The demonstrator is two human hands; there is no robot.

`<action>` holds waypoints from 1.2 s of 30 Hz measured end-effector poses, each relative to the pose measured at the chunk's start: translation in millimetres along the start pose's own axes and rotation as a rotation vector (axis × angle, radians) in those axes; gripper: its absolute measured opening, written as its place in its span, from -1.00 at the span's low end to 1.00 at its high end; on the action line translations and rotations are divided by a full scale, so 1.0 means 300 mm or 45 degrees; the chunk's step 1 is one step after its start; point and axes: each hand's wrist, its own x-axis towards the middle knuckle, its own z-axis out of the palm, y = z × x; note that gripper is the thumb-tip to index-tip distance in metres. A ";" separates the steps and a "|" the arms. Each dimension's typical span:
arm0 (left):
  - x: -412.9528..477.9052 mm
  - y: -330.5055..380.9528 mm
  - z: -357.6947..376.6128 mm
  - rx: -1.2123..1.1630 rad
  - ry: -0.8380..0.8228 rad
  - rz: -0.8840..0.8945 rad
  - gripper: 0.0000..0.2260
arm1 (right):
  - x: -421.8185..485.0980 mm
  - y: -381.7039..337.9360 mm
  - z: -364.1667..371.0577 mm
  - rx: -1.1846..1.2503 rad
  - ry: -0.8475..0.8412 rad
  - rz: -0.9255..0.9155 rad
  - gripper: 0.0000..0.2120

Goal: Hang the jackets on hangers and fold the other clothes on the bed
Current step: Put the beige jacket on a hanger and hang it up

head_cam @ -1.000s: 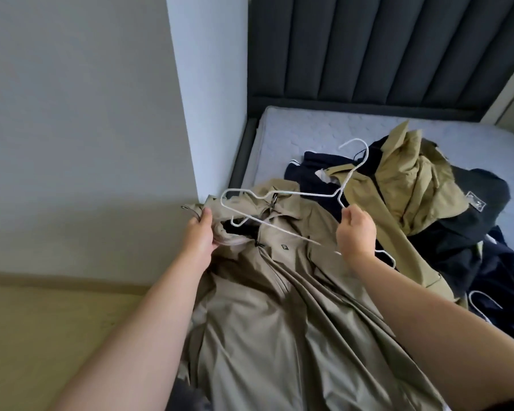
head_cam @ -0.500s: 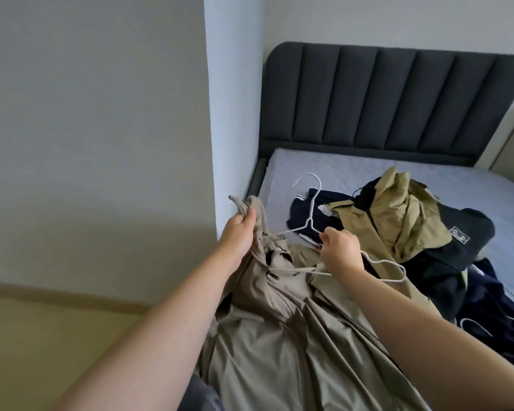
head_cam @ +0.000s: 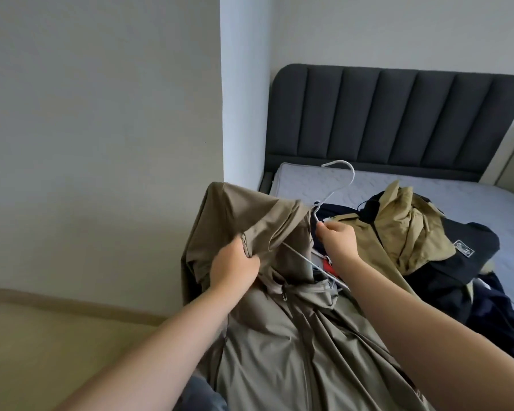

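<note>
Taupe jacket (head_cam: 279,351) centre-frame, left hand (head_cam: 235,268) clutching its shoulder fabric, right hand (head_cam: 339,241) pinching wire hanger (head_cam: 352,177) at jacket's 1 o'clock, clothes pile (head_cam: 413,232) on bed (head_cam: 309,182) at 3 o'clock

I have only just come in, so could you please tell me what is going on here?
A person is fitting a white wire hanger into a taupe jacket at the bed's edge. The left hand grips and lifts the jacket's shoulder fabric, while the right hand pinches the hanger below its hook. One hanger arm runs under the raised fabric; the jacket is not yet hung. A khaki jacket and dark clothes lie piled on the mattress.
</note>
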 end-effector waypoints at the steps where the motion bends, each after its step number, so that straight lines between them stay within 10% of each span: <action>1: 0.009 0.006 -0.024 0.127 0.172 0.176 -0.62 | -0.007 -0.016 0.003 -0.042 -0.021 -0.064 -0.61; 5: 0.079 0.071 -0.084 0.706 0.311 0.616 -0.45 | -0.045 -0.072 0.029 -0.147 -0.112 -0.247 -0.64; 8: 0.113 0.094 -0.083 0.732 0.053 0.437 -0.79 | -0.074 -0.099 0.055 -0.200 -0.186 -0.317 -0.66; 15: 0.111 -0.030 -0.050 0.641 0.053 0.291 -0.81 | -0.120 -0.030 0.076 -0.509 0.163 -0.543 -0.88; 19: 0.094 -0.109 -0.044 0.557 0.133 0.246 -0.82 | -0.119 0.139 0.062 -0.531 0.237 -0.004 -0.84; 24: 0.090 -0.136 -0.053 0.464 0.099 0.312 -0.77 | -0.108 0.296 0.106 -0.441 -0.217 0.721 -0.55; 33: 0.075 -0.250 -0.101 0.621 0.015 0.477 -0.83 | -0.100 0.387 0.086 -0.300 -0.248 0.768 -0.94; 36: 0.075 -0.274 -0.102 0.601 0.024 0.409 -0.84 | -0.110 0.358 0.098 -0.055 -0.443 0.954 -0.59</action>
